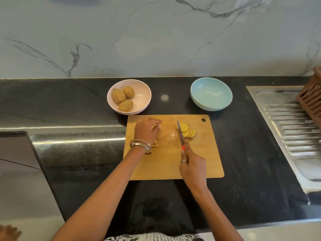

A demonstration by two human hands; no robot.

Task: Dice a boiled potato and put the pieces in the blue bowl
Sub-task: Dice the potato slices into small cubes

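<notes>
the right hand [192, 168] has its fingers curled round the handle of a knife [180, 134], forefinger stretched along the top near a red patch on the handle; a ring sits on one finger. the blade points away from the person and its tip rests against a fanned row of yellow potato slices [186, 130] lying on the right half of the wooden cutting board [199, 164]. the left hand [145, 131] lies palm down on the left half of the board, fingers bent over a heap of cut potato pieces [155, 145], of which only pale bits show at the fingertips and beside the wrist; whether it pinches them or just covers them i cannot tell. metal bangles [140, 145] ring that wrist. the board lies on a dark counter [78, 153]. behind it to the right stands the blue bowl [211, 93], with no potato in it. behind to the left, a pink bowl [139, 101] holds three unpeeled potatoes [123, 100]. at far right is a steel sink drainer [286, 127] with a brown basket [311, 100] on it.
</notes>
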